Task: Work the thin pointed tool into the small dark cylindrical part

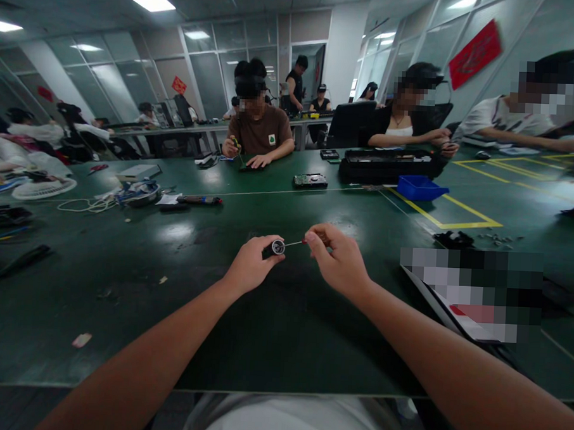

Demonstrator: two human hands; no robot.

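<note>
My left hand [254, 262] is wrapped round a short black cylindrical part [277, 247], whose round open end with a silvery rim faces right and towards me. In my right hand [338, 258] is a screwdriver with a thin metal shaft [294, 243] and a reddish part by the fingertips. Its shaft points left, and the tip is at the rim of the cylinder; whether it goes inside is too small to tell. Both hands are raised above the green table [281, 341], near its middle.
A blue tray [419, 188] and an opened drive [310, 180] lie beyond my hands. Left are a black and red tool [199, 200] and a cable bundle [138, 192]. A blurred flat item [454, 298] lies right. A person [262, 128] works opposite; others sit right.
</note>
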